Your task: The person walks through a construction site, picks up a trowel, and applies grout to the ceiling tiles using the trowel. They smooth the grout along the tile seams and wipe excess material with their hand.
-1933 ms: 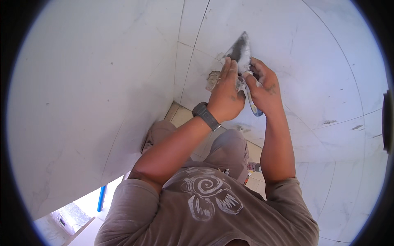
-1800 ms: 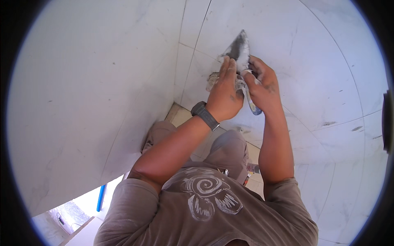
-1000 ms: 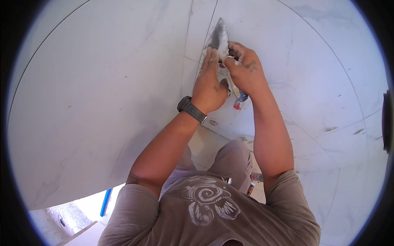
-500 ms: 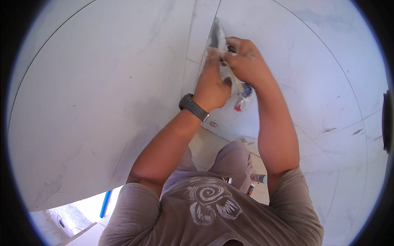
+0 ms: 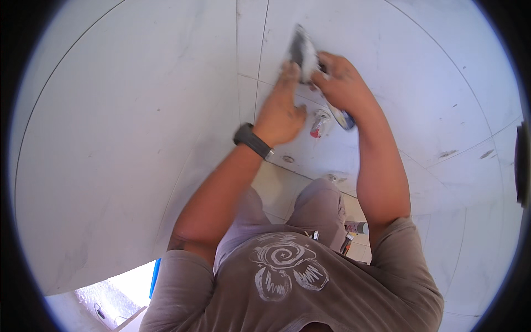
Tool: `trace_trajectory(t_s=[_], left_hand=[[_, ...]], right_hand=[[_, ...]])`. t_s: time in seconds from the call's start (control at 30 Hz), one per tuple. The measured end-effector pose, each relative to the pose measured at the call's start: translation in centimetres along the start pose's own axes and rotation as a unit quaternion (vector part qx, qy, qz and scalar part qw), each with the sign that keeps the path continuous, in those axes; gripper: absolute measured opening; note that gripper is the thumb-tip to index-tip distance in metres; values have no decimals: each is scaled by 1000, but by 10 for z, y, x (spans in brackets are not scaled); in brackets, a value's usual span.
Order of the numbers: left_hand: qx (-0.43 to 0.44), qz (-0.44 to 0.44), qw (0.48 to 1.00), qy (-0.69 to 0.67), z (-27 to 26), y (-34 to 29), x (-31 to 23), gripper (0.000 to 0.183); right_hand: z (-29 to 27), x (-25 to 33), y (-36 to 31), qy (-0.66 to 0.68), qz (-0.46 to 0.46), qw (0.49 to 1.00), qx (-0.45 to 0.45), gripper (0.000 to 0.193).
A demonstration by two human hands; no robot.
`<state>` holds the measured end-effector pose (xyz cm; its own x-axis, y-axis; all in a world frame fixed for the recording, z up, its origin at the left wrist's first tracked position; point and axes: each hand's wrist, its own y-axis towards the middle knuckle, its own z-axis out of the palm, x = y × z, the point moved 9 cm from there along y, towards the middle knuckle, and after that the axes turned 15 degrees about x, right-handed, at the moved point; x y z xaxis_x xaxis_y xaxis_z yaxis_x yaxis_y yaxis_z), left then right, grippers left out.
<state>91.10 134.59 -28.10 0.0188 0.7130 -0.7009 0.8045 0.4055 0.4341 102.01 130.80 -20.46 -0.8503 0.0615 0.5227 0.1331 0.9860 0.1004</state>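
A putty knife [image 5: 303,52] with a broad, motion-blurred metal blade smeared with white paste is gripped in my right hand [image 5: 338,83]. Its pale handle, blue at the end, sticks out below that hand. My left hand [image 5: 282,113], wearing a black wristwatch [image 5: 253,141], has its fingers stretched out with the tips at the blade's lower left edge. The left thumb stands apart. Beneath the hands, a small clear plastic package [image 5: 319,124] with a red part rests on the white tiled surface [image 5: 376,149].
White marbled tiles with dark joint lines surround both arms. Small dark marks or chips [image 5: 288,159] show on the tile surface. Beside my right leg are a cylindrical can [image 5: 357,227] and an orange-and-black item [image 5: 347,243]. A blue pipe-like piece [image 5: 154,278] is at lower left.
The putty knife has tilted, showing more of its white-smeared face, and shifted slightly right with my right hand. My left hand moved slightly left, leaving the plastic package more exposed.
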Motion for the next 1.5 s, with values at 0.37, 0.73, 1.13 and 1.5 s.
trace_trajectory(t_s=[0.37, 0.73, 1.13, 1.5], left_hand=[[3, 92, 992, 84, 95, -45, -18, 73], [23, -227, 970, -84, 74, -149, 137, 71], [161, -251, 951, -79, 104, -174, 134, 64], [196, -226, 949, -102, 124, -161, 115, 65]], right_hand=[[-37, -105, -165, 171, 150, 971, -75, 27], [100, -212, -204, 265, 170, 940, -129, 27], [181, -215, -162, 21, 279, 959, -55, 18], [189, -215, -161, 54, 250, 963, -81, 11]])
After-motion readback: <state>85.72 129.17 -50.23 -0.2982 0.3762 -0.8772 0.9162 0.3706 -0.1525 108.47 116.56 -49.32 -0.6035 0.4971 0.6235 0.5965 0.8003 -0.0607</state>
